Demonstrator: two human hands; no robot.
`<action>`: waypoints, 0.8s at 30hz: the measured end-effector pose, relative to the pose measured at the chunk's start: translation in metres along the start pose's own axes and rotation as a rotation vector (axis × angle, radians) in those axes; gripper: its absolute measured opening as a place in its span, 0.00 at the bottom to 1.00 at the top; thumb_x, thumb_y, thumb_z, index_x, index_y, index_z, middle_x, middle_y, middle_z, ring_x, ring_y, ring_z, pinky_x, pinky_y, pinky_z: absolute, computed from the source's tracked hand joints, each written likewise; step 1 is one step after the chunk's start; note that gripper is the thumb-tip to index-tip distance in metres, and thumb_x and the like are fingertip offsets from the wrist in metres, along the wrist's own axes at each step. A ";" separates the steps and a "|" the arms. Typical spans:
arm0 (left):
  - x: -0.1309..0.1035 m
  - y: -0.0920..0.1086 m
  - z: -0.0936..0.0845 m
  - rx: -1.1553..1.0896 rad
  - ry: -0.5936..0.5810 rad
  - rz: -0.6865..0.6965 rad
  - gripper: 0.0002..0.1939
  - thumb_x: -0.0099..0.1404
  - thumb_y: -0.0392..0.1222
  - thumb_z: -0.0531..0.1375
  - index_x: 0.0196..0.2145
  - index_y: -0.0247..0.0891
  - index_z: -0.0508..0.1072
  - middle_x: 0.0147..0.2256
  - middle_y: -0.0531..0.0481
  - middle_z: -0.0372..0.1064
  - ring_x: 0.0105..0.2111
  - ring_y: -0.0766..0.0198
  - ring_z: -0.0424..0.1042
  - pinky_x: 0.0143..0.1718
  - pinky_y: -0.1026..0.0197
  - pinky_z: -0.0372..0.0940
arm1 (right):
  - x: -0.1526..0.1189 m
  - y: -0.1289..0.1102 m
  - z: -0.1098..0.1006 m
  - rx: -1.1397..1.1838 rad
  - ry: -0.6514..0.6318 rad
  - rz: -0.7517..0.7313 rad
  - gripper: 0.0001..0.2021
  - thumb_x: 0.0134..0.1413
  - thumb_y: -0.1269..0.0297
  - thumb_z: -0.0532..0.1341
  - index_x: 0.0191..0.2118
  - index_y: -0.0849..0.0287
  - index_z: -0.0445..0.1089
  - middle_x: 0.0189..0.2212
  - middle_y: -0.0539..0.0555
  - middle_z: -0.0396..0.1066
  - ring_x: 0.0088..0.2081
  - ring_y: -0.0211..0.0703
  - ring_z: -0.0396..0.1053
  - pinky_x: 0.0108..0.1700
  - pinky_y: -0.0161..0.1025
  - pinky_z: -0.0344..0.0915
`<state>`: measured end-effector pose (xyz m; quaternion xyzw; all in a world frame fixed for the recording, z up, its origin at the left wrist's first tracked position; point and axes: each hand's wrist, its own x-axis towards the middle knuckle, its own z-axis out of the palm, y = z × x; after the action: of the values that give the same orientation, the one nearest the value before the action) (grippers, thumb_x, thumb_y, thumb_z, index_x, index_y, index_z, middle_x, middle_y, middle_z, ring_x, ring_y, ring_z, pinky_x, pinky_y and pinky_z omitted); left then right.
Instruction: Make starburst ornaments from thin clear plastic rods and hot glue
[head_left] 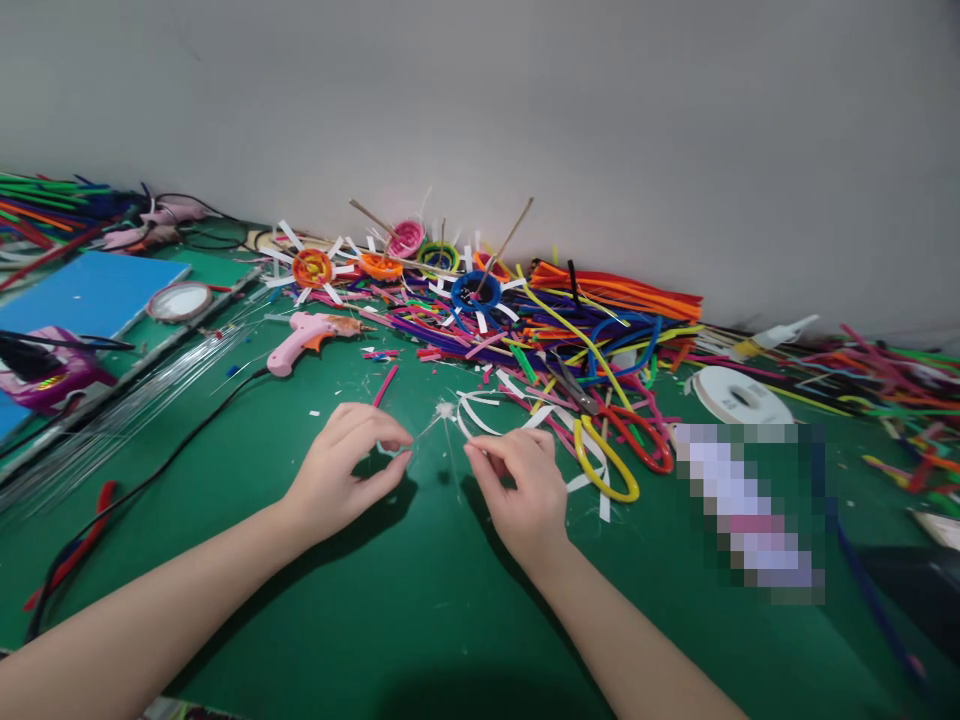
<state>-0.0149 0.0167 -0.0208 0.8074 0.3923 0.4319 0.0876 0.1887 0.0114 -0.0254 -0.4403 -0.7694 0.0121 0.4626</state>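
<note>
My right hand (525, 485) pinches the end of a thin white strip (480, 399) between thumb and forefinger. The strip curls up and away from the fingertips. My left hand (352, 460) faces it across a short gap, thumb and forefinger curved towards each other with a small space between their tips. I see nothing clearly held there. Between the hands, a whitish blob of glue (445, 411) with fine strands marks the green table (420, 620). More white strips (604, 490) lie beyond my right hand, beside scissors (607, 455) with yellow and red handles.
A pink glue gun (304, 338) with a black cord lies left of centre. Round coloured pieces with white strips, like the blue one (475, 291), stand among pipe cleaners (615, 290) along the wall. At right are a white ribbon spool (742, 396) and a blurred-out object (750, 515).
</note>
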 end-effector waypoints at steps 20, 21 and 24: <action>0.001 -0.001 0.008 -0.330 -0.293 -0.308 0.11 0.66 0.37 0.52 0.44 0.40 0.70 0.43 0.49 0.73 0.43 0.65 0.73 0.45 0.61 0.69 | 0.001 0.005 0.004 0.026 -0.025 0.067 0.05 0.56 0.73 0.57 0.34 0.57 0.68 0.19 0.44 0.62 0.23 0.35 0.62 0.40 0.40 0.57; 0.001 -0.001 0.008 -0.358 -0.308 -0.323 0.12 0.66 0.37 0.52 0.45 0.41 0.70 0.44 0.49 0.74 0.43 0.65 0.73 0.46 0.61 0.69 | 0.001 0.005 0.004 0.024 -0.023 0.064 0.05 0.56 0.73 0.57 0.34 0.58 0.68 0.19 0.44 0.62 0.23 0.35 0.62 0.40 0.40 0.57; 0.000 -0.001 0.008 -0.454 -0.328 -0.341 0.13 0.67 0.38 0.51 0.48 0.40 0.67 0.41 0.49 0.75 0.42 0.66 0.74 0.46 0.61 0.68 | 0.000 0.005 0.004 0.019 -0.026 0.062 0.05 0.55 0.73 0.57 0.33 0.58 0.68 0.20 0.44 0.62 0.23 0.35 0.62 0.40 0.40 0.57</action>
<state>-0.0088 0.0189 -0.0260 0.7487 0.3960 0.3518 0.3986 0.1892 0.0166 -0.0300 -0.4593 -0.7612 0.0395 0.4561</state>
